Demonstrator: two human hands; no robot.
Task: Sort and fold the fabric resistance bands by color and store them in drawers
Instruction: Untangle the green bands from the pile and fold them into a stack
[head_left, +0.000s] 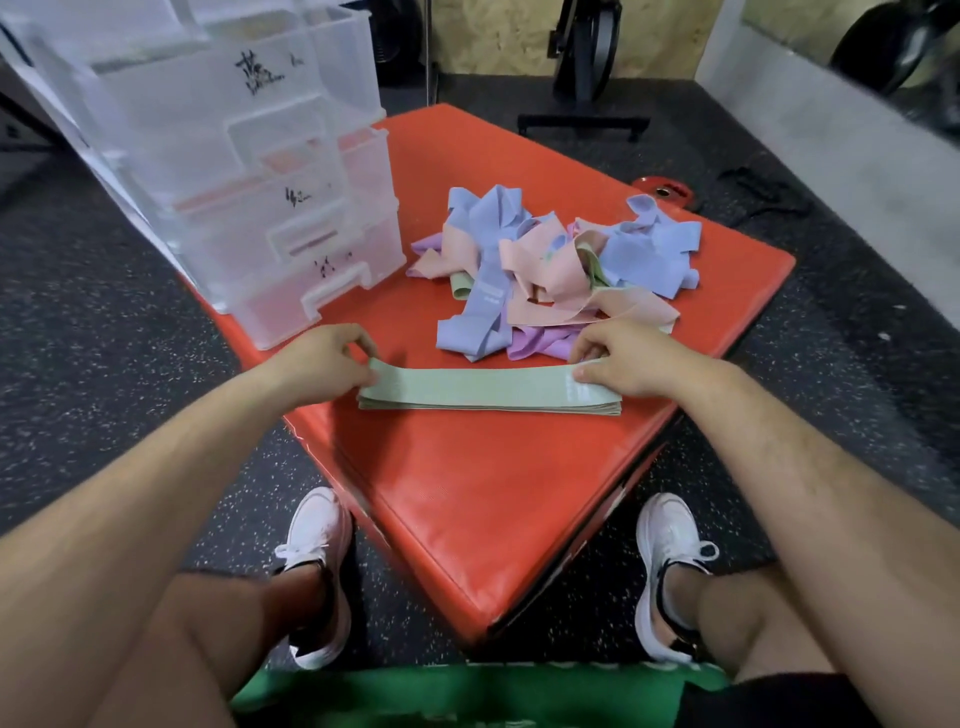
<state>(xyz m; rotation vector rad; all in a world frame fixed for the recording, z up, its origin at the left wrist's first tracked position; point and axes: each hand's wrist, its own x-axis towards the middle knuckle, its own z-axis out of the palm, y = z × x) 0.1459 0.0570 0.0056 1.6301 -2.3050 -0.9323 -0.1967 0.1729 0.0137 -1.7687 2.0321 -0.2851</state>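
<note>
A flat stack of pale green bands (488, 392) lies across the near part of the red padded box (467, 488). My left hand (324, 364) pinches the stack's left end between thumb and fingers. My right hand (626, 358) holds the right end, thumb on top. Behind the stack sits a loose pile of mixed bands (556, 270) in blue, pink, purple and green. A clear plastic drawer unit (260, 171) with handwritten labels stands on the box's left side, drawers closed.
The red box stands on speckled black rubber flooring (104, 332). My two white shoes (317, 566) flank its near corner. An exercise machine base (584, 122) and a small red weight plate (662, 192) lie beyond the box. A grey wall edge runs at right.
</note>
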